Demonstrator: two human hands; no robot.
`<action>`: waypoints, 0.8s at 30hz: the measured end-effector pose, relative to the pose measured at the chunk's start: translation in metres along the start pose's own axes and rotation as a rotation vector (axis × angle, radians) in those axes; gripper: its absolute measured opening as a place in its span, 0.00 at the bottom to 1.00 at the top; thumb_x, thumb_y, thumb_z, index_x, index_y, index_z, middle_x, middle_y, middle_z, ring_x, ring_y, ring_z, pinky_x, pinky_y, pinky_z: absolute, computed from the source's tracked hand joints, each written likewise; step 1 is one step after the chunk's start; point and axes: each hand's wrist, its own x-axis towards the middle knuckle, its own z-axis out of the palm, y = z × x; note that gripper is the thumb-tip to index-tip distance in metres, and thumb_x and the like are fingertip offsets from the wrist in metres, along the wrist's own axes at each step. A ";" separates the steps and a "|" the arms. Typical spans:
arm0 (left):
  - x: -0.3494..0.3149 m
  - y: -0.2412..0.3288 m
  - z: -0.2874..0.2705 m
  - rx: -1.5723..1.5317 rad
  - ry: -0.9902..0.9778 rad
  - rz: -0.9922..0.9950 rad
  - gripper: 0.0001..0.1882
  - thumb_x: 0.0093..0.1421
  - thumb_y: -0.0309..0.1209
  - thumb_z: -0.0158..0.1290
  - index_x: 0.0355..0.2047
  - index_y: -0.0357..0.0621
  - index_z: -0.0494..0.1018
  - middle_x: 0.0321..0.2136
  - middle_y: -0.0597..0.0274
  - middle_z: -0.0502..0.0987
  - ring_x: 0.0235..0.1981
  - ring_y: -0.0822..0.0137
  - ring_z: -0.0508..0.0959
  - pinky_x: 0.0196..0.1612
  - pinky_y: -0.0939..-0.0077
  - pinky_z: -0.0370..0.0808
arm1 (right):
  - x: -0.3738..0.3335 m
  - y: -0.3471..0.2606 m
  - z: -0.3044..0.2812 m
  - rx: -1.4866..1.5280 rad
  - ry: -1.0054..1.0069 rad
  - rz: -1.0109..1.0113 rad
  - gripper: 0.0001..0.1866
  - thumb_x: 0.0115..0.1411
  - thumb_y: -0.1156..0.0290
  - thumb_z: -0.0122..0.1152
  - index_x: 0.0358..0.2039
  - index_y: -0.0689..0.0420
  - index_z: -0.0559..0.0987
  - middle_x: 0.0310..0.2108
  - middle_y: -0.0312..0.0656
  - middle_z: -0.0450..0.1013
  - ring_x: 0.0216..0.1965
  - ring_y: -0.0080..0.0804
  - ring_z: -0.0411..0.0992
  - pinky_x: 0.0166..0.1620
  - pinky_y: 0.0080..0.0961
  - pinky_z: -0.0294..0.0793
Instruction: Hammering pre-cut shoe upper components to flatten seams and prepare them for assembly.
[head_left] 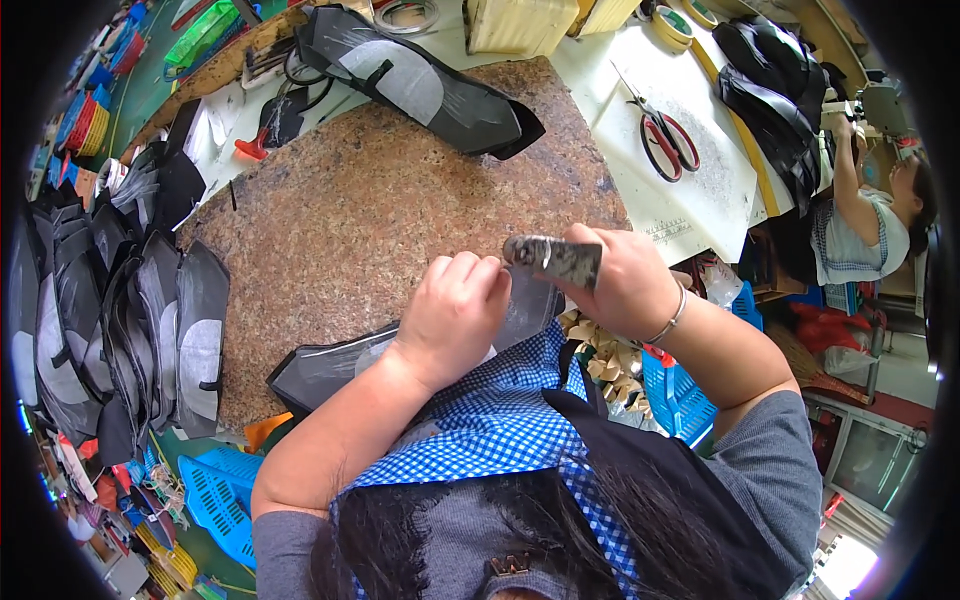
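Observation:
A dark flat piece (pixel 340 358), looking like leather with a pale grey patch, lies along the near edge of the brown stone slab (pixel 390 210). Over its far edge my left hand (pixel 453 310) is closed, the fingertips pressing or pinching there. My right hand (pixel 625 285) grips a worn grey hammer (pixel 553 260), its rounded end just above the piece and close to my left fingertips. My right fist hides the hammer's handle. Part of the dark piece is covered by my left hand and forearm.
A similar dark piece (pixel 410 85) lies on the slab's far side. Stacked dark pieces (pixel 130 320) stand left; more black pieces (pixel 770 100) lie far right. Red-handled scissors (pixel 668 140) rest on a white board. Blue baskets (pixel 675 395) flank me. Another person (pixel 870 220) works at right.

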 end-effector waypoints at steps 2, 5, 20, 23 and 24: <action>0.001 -0.002 -0.012 0.027 -0.022 -0.060 0.08 0.53 0.28 0.59 0.33 0.41 0.76 0.31 0.62 0.76 0.36 0.58 0.76 0.41 0.62 0.71 | -0.002 -0.006 0.006 0.026 -0.105 -0.002 0.16 0.57 0.61 0.64 0.32 0.58 0.69 0.23 0.46 0.74 0.27 0.49 0.77 0.29 0.43 0.75; -0.003 -0.006 -0.019 0.036 -0.060 -0.114 0.10 0.51 0.29 0.61 0.34 0.44 0.76 0.31 0.63 0.76 0.36 0.59 0.77 0.42 0.61 0.71 | 0.000 -0.006 0.005 0.040 -0.079 0.023 0.17 0.56 0.61 0.65 0.32 0.59 0.69 0.23 0.47 0.74 0.27 0.50 0.76 0.30 0.43 0.75; -0.018 0.007 -0.024 0.020 -0.075 -0.241 0.14 0.49 0.26 0.60 0.38 0.44 0.77 0.34 0.61 0.77 0.38 0.59 0.76 0.41 0.60 0.68 | -0.005 -0.021 0.015 0.014 -0.028 0.027 0.14 0.55 0.65 0.63 0.33 0.58 0.69 0.21 0.46 0.73 0.24 0.48 0.76 0.28 0.41 0.75; -0.025 0.010 -0.022 0.102 -0.101 -0.202 0.12 0.48 0.29 0.62 0.36 0.46 0.78 0.35 0.61 0.77 0.40 0.58 0.77 0.43 0.60 0.69 | 0.000 -0.014 0.012 0.079 0.018 0.002 0.14 0.54 0.65 0.64 0.32 0.58 0.68 0.21 0.46 0.73 0.25 0.48 0.76 0.28 0.41 0.75; -0.029 0.015 -0.015 0.200 -0.077 -0.157 0.13 0.49 0.29 0.62 0.36 0.47 0.79 0.35 0.61 0.78 0.40 0.58 0.77 0.43 0.60 0.69 | 0.000 -0.017 0.014 0.079 0.015 -0.007 0.14 0.54 0.65 0.64 0.32 0.58 0.68 0.21 0.46 0.73 0.25 0.48 0.76 0.28 0.41 0.75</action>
